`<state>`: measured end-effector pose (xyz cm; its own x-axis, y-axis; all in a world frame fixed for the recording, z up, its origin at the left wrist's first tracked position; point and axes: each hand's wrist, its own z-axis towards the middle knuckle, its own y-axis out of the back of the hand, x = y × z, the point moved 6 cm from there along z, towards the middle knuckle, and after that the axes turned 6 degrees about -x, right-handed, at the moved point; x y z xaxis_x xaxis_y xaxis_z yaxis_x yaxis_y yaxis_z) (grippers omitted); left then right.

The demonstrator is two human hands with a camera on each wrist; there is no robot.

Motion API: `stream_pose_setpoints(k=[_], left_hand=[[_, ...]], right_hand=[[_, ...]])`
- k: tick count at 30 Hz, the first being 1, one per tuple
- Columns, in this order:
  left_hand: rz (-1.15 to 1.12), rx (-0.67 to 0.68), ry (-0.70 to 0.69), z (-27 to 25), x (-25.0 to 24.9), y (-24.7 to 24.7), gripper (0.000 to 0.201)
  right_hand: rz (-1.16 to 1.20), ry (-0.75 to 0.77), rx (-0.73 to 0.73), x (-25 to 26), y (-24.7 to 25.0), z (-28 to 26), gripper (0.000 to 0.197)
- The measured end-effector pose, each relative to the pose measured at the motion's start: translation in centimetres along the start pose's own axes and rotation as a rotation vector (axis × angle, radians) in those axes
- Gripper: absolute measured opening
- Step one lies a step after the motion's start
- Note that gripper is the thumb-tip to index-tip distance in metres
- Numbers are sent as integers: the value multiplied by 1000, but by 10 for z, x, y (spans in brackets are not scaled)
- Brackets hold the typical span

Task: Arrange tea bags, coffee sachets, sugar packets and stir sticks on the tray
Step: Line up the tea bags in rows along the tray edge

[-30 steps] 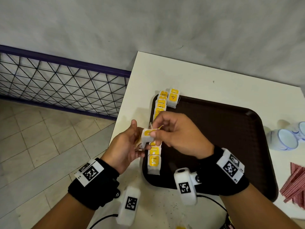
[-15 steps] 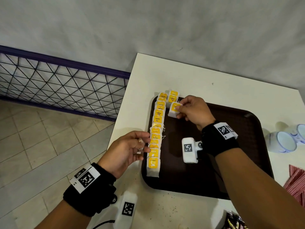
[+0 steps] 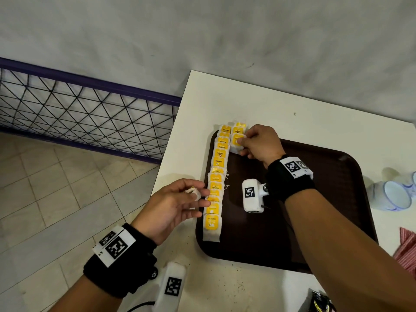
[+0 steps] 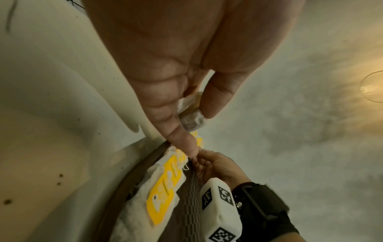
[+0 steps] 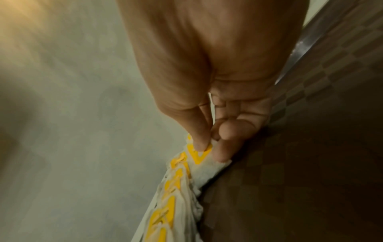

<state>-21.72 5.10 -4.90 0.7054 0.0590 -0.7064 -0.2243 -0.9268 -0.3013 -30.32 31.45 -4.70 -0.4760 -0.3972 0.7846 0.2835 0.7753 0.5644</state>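
The right grip (image 3: 258,143) pinches a yellow-labelled white paper tea bag (image 3: 236,144) at the dark brown plastic tray's (image 3: 337,199) far corner; press it flat, overlapping its neighbour. The left grip (image 3: 173,206) pinches spare tea bags (image 3: 193,194).

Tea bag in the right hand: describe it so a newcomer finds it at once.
On the brown tray, a long column of yellow-labelled bags lines the left rim. A short second column starts at its far end; the tea bag is its nearer one, pinched by the right hand.
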Motion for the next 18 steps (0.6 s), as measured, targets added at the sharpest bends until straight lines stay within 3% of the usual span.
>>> stream_pose_setpoints(k=[11,15,18], left_hand=[[-25,-5,10,-3,-4,-2,31],[29,6,-29,-2,-6,-4,26],[113,15,-76,0,-7,-8,27]], right_hand=[[-44,-21,-46,2,1,2,19],[-143,144,-135,21,16,-15,17],[-103,297,113,39,2,-54,7]])
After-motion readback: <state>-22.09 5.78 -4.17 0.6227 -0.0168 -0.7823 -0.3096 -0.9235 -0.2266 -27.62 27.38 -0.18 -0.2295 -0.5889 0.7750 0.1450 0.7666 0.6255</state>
